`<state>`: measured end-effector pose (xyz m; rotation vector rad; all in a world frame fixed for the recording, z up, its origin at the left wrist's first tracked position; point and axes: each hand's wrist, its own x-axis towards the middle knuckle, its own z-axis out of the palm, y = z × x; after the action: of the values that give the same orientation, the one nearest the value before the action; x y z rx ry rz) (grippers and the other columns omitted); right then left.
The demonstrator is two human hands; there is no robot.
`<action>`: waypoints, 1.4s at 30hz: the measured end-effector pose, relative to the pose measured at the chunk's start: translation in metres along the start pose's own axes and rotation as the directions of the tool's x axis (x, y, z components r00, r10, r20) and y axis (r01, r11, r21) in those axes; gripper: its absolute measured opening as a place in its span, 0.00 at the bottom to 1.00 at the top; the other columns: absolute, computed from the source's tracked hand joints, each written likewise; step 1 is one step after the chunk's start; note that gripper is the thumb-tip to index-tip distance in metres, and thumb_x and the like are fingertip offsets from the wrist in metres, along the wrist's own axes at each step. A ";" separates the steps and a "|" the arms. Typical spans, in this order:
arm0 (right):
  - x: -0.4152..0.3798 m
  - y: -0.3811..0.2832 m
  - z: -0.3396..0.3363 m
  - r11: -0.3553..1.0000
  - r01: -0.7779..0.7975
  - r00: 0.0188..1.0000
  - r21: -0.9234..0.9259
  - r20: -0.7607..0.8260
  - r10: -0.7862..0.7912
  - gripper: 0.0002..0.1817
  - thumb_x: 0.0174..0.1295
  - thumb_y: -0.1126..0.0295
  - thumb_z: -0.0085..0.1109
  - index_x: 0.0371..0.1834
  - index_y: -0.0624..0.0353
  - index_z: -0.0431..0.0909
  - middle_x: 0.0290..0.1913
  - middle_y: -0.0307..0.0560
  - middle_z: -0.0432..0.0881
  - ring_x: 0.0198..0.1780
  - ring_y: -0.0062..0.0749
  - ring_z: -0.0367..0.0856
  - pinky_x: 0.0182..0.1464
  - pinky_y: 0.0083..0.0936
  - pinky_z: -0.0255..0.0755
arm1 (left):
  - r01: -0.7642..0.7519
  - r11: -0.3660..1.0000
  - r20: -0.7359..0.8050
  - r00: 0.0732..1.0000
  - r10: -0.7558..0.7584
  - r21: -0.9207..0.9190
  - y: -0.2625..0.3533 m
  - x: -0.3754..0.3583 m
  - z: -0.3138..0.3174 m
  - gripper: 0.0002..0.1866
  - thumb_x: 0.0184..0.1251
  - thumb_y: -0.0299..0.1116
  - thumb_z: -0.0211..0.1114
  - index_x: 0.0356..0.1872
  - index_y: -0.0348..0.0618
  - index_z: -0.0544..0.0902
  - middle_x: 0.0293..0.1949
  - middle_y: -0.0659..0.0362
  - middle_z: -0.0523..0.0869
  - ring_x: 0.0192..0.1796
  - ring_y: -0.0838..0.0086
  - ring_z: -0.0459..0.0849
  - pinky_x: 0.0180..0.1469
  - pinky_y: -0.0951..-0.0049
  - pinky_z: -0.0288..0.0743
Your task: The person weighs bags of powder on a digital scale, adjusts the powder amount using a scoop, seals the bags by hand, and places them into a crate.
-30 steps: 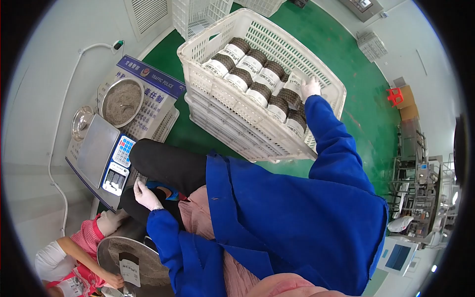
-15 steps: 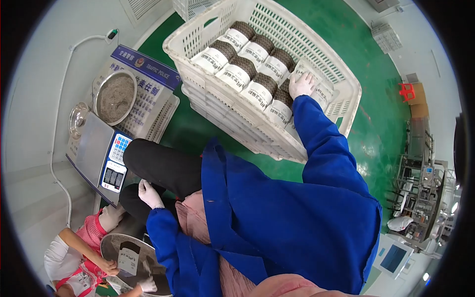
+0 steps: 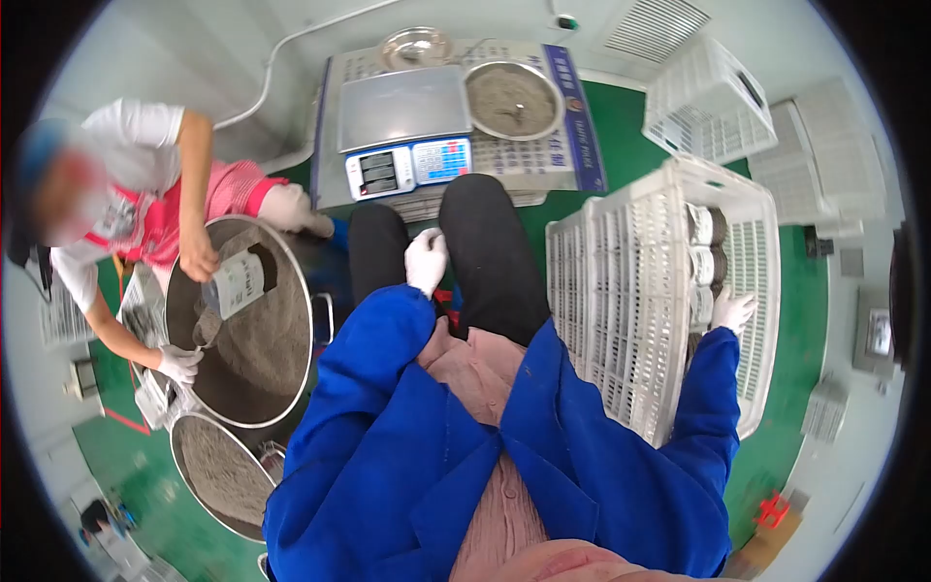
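My right hand [image 3: 734,310], in a white glove, reaches into a white plastic crate [image 3: 567,291] at my right. Its fingers are stretched out beside a row of filled packs [image 3: 700,264] with white labels and dark speckled tops. The crate wall partly hides the packs. My left hand [image 3: 426,262], gloved too, rests by my thighs with its fingers curled in and nothing showing in them. Beyond my knees, a digital scale [image 3: 405,116] with a bare metal plate is nearest to it.
A steel bowl of grey-brown grains [image 3: 514,101] stands beside the scale. At left, a co-worker's gloved hand [image 3: 180,365] and other hand hold a scoop and a labelled pouch [image 3: 240,281] over a large steel pot [image 3: 312,339]. Another grain-filled pot [image 3: 223,470] is below it.
My view has swung left, bringing the co-worker and pots further into sight. The crate now appears at the right. My right hand stays inside the crate, and my left stays near my legs.
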<state>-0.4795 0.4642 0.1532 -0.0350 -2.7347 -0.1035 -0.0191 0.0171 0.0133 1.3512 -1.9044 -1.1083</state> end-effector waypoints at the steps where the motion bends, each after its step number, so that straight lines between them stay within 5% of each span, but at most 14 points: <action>1: 0.020 -0.023 0.001 0.973 0.187 0.980 0.135 -0.094 -0.175 0.46 0.67 0.42 0.55 0.75 0.70 0.57 0.76 0.72 0.56 0.76 0.62 0.57 0.74 0.54 0.57 | 0.068 0.994 0.030 0.997 -0.066 -0.089 0.001 0.002 -0.001 0.15 0.68 0.33 0.62 0.50 0.36 0.85 0.43 0.46 0.89 0.47 0.56 0.89 0.53 0.62 0.80; 2: 0.039 -0.047 0.001 0.896 0.368 0.924 0.247 -0.205 -0.323 0.44 0.69 0.44 0.54 0.75 0.71 0.57 0.76 0.73 0.56 0.76 0.64 0.57 0.74 0.52 0.55 | 0.136 0.975 0.070 0.990 -0.125 -0.177 0.002 0.003 -0.003 0.16 0.68 0.32 0.63 0.53 0.35 0.84 0.45 0.46 0.89 0.49 0.57 0.88 0.55 0.63 0.79; 5: 0.022 -0.163 -0.068 0.753 0.516 0.853 0.409 -0.165 -0.495 0.39 0.72 0.48 0.51 0.74 0.70 0.60 0.76 0.73 0.57 0.76 0.66 0.56 0.76 0.49 0.54 | 0.063 0.992 0.021 0.998 -0.061 -0.105 0.014 0.010 -0.016 0.23 0.68 0.34 0.63 0.61 0.35 0.78 0.60 0.42 0.80 0.63 0.52 0.79 0.66 0.61 0.72; 7: 0.017 -0.207 -0.072 0.655 0.652 0.749 0.382 -0.195 -0.633 0.38 0.73 0.49 0.51 0.75 0.69 0.58 0.76 0.72 0.56 0.75 0.68 0.56 0.76 0.49 0.52 | -0.105 0.994 -0.099 0.990 0.103 -0.021 0.005 0.020 -0.014 0.30 0.69 0.37 0.63 0.68 0.32 0.70 0.68 0.41 0.72 0.71 0.51 0.70 0.73 0.60 0.63; 8: 0.002 -0.228 -0.093 0.664 0.629 0.750 0.404 -0.088 -0.656 0.38 0.74 0.50 0.51 0.75 0.69 0.58 0.76 0.72 0.56 0.76 0.67 0.55 0.76 0.47 0.52 | -0.149 0.989 -0.137 0.980 0.147 -0.006 0.011 0.025 -0.020 0.33 0.69 0.38 0.63 0.71 0.31 0.66 0.71 0.39 0.69 0.74 0.50 0.66 0.75 0.59 0.59; 12: 0.005 -0.238 -0.074 0.513 0.608 0.698 0.606 -0.100 -0.709 0.37 0.73 0.54 0.54 0.76 0.67 0.56 0.77 0.69 0.54 0.78 0.59 0.53 0.76 0.40 0.55 | -0.253 0.917 -0.161 0.936 0.312 0.307 0.014 0.084 -0.053 0.40 0.71 0.45 0.60 0.75 0.28 0.58 0.75 0.35 0.60 0.78 0.45 0.57 0.77 0.50 0.52; 18: -0.014 -0.243 -0.099 0.544 0.598 0.703 0.589 -0.060 -0.708 0.36 0.72 0.62 0.57 0.77 0.67 0.55 0.78 0.64 0.55 0.78 0.54 0.56 0.77 0.39 0.56 | -0.073 0.649 -0.167 0.939 0.300 0.758 -0.022 0.191 -0.075 0.44 0.74 0.59 0.50 0.75 0.29 0.58 0.78 0.42 0.57 0.80 0.51 0.53 0.77 0.42 0.48; 23: -0.026 -0.255 -0.121 0.560 0.441 0.753 0.701 0.051 -0.657 0.36 0.71 0.66 0.58 0.77 0.68 0.54 0.78 0.63 0.56 0.77 0.52 0.59 0.75 0.38 0.60 | -0.080 0.632 -0.041 0.984 0.174 0.771 0.008 0.226 -0.034 0.51 0.69 0.68 0.50 0.76 0.30 0.57 0.78 0.40 0.56 0.81 0.52 0.51 0.78 0.42 0.43; 27: -0.022 -0.256 -0.124 0.545 0.476 0.732 0.690 0.033 -0.681 0.35 0.71 0.69 0.56 0.77 0.68 0.54 0.78 0.63 0.55 0.79 0.51 0.56 0.77 0.38 0.55 | -0.389 0.793 0.128 0.918 0.375 0.469 0.044 0.233 0.075 0.50 0.67 0.66 0.56 0.77 0.35 0.56 0.79 0.43 0.55 0.82 0.53 0.47 0.78 0.38 0.38; 30: -0.027 -0.262 -0.134 0.532 0.435 0.734 0.727 0.057 -0.677 0.34 0.71 0.71 0.55 0.77 0.69 0.54 0.79 0.63 0.54 0.80 0.50 0.52 0.79 0.38 0.50 | -0.590 0.710 0.317 0.807 0.498 0.386 0.086 0.232 0.107 0.48 0.66 0.64 0.57 0.78 0.42 0.57 0.79 0.49 0.57 0.81 0.56 0.50 0.78 0.39 0.41; 34: -0.025 -0.260 -0.131 0.531 0.435 0.722 0.727 0.071 -0.688 0.33 0.71 0.75 0.53 0.78 0.67 0.54 0.80 0.61 0.53 0.81 0.49 0.51 0.79 0.38 0.51 | -0.447 0.719 0.094 0.875 0.475 0.532 0.072 0.283 0.062 0.47 0.69 0.64 0.54 0.78 0.40 0.57 0.79 0.46 0.56 0.81 0.55 0.51 0.78 0.41 0.44; 38: -0.025 -0.265 -0.133 0.521 0.411 0.722 0.748 0.081 -0.687 0.34 0.71 0.79 0.51 0.79 0.65 0.53 0.81 0.59 0.51 0.81 0.48 0.51 0.78 0.39 0.54 | -0.076 0.727 -0.140 0.963 0.231 0.682 -0.011 0.352 -0.014 0.50 0.69 0.68 0.50 0.78 0.37 0.56 0.80 0.46 0.54 0.82 0.56 0.49 0.77 0.40 0.43; 42: -0.026 -0.268 -0.135 0.526 0.404 0.725 0.749 0.088 -0.683 0.35 0.70 0.79 0.52 0.79 0.63 0.52 0.81 0.57 0.51 0.81 0.46 0.52 0.77 0.38 0.56 | 0.032 0.656 -0.169 0.975 0.146 0.754 -0.022 0.392 -0.020 0.48 0.71 0.69 0.45 0.79 0.38 0.54 0.80 0.47 0.53 0.82 0.57 0.49 0.78 0.42 0.42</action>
<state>-0.4129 0.1868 0.2486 1.1730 -2.8355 0.8510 -0.1272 -0.3602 -0.0053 1.7140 -2.3152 -0.0481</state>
